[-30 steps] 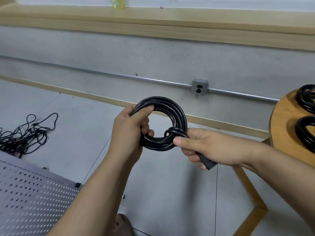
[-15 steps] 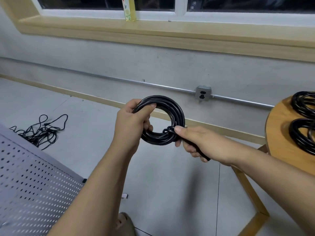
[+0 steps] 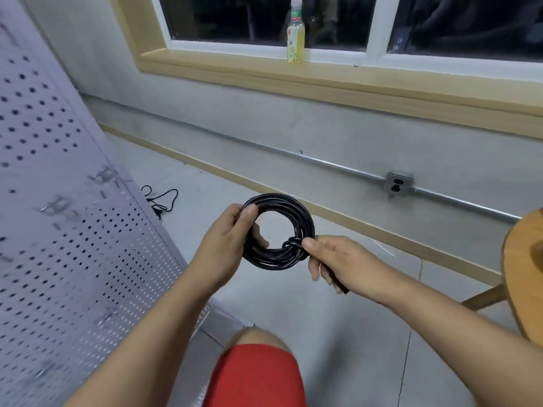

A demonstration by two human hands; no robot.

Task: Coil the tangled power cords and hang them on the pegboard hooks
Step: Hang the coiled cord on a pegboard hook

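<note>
A black power cord wound into a round coil (image 3: 296, 212) hangs in the air at the middle of the view. My left hand (image 3: 227, 242) grips the coil's left side, thumb over the strands. My right hand (image 3: 335, 259) pinches the wrapped end at the coil's lower right and holds the black plug (image 3: 340, 284), which sticks out below its fingers. A grey pegboard (image 3: 58, 245) with several metal hooks (image 3: 57, 205) fills the left side, blurred.
A tangle of thin black cords (image 3: 161, 201) lies on the floor behind the pegboard's edge. A round wooden table (image 3: 523, 274) stands at the right. A wall outlet (image 3: 399, 185) on a conduit and a bottle (image 3: 296, 33) on the windowsill are ahead. My knee in red shorts (image 3: 255, 374) is below.
The view has swung up and to the left, so the pegboard now fills the left side. The coils on the table have left the view. Both hands keep the same hold.
</note>
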